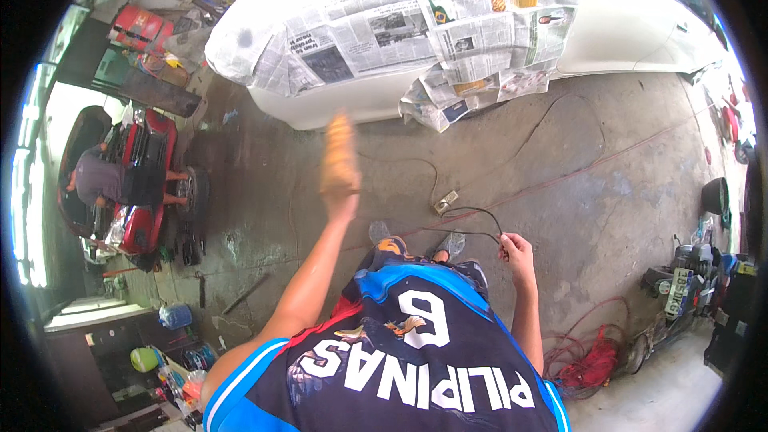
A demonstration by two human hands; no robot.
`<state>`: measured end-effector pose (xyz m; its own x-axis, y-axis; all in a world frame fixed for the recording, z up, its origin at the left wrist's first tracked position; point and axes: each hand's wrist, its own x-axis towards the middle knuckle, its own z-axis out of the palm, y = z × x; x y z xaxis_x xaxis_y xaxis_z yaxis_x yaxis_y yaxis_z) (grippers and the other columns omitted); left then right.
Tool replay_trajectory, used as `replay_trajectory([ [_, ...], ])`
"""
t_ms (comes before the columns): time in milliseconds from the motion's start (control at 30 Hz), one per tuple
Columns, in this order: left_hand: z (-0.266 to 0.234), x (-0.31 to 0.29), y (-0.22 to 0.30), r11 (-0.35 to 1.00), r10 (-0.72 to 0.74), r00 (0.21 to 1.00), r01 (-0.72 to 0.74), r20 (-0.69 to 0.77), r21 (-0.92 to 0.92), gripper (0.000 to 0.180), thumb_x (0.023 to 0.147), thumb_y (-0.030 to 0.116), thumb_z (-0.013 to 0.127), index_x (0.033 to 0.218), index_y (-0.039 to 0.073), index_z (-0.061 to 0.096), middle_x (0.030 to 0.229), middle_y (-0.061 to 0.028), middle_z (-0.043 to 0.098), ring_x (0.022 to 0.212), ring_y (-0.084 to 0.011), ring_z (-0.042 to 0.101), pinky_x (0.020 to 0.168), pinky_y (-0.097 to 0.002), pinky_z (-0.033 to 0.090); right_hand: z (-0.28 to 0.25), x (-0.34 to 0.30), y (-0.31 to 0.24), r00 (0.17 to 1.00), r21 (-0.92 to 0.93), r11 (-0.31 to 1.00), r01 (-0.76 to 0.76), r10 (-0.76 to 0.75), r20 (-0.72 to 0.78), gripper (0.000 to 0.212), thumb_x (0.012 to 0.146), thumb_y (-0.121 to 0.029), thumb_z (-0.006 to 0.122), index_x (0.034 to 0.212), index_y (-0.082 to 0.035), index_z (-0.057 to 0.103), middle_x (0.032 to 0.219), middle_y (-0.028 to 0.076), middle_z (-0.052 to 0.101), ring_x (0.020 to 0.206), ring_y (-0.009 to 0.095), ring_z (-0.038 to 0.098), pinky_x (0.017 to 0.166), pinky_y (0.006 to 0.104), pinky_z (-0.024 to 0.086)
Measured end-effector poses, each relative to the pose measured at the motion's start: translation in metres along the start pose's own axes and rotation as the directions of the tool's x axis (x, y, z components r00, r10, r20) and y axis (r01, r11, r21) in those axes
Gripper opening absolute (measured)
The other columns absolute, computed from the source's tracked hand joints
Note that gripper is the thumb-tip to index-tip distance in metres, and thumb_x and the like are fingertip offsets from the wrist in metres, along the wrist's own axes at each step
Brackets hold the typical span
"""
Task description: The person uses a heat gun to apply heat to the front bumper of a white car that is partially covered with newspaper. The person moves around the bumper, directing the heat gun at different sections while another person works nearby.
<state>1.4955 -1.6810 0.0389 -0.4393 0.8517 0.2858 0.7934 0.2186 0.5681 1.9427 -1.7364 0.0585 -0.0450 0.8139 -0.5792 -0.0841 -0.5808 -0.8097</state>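
My left arm reaches forward toward the white car body panel (308, 110). At its end, my left hand (342, 198) is closed around an elongated orange-yellow thing (340, 152), too smeared by motion to tell its kind. Its far tip is near the panel's lower edge; I cannot tell whether they touch. Newspaper sheets (384, 40) cover much of the panel. Lower right of centre, my right hand (516, 252) pinches a thin black cable (488, 211), which loops toward a small pale socket box (446, 202) on the floor by my feet.
Thin cords (552, 184) trail across the concrete floor. On the left, a person (104, 176) leans over a red car (160, 144), near a red drum (142, 28). A coiled red hose (592, 364) lies at the lower right, beside piled parts (692, 268). Containers (174, 316) stand lower left.
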Motion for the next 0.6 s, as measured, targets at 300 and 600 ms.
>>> replay_trajectory([
  [300, -0.052, -0.020, 0.021, 0.619, -0.644, 0.762, 0.575, 0.074, -0.534, 0.025, 0.085, 0.027, 0.068, 0.071, 0.012, 0.053, 0.064, 0.0029, 0.050, 0.058, -0.0098, 0.048, 0.056, -0.0286, 0.040, 0.037, -0.005, -0.024, 0.997, 0.265, 0.962, -0.059, 0.041, 0.073, 0.019, 0.090, -0.021, 0.053, 0.082, -0.005, 0.059, 0.064, 0.001, 0.053, 0.053, 0.011, 0.050, 0.048, 0.0238, 0.035],
  [600, 0.009, -0.045, 0.082, 0.822, 0.467, 0.836, -0.289, 0.289, -0.491, 0.048, 0.070, 0.025, 0.079, 0.110, 0.006, 0.061, 0.086, -0.0117, 0.070, 0.078, -0.0262, 0.068, 0.069, -0.0384, 0.053, 0.108, -0.003, -0.051, 0.990, 0.049, 0.999, -0.008, 0.002, 0.139, 0.020, 0.090, -0.021, 0.050, 0.079, -0.005, 0.054, 0.063, 0.002, 0.050, 0.052, 0.012, 0.045, 0.047, 0.0263, 0.031],
])
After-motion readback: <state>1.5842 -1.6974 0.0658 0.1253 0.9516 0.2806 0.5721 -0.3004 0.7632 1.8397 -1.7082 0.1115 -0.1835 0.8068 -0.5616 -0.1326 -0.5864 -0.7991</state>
